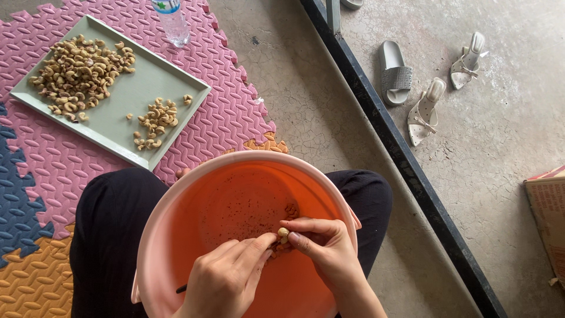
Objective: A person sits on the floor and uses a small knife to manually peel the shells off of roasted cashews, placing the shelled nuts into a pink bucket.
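Big orange basin (235, 194) sits in the lap, light plastic by the look of it. Over its near side, the left hand (226, 277) and right hand (326, 247) both pinch one cashew (283, 232) with fingers curled tight. Tiny, hard, probably brittle, so I'd grip its ends with fingertips. Further past the basin, a green tray (126, 94) holds more nuts.

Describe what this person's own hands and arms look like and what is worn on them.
Both the left hand and right hand are bare: no gloves, rings or watch show. The forearms are uncovered, with no sleeves in view. Fingernails look short and unpainted.
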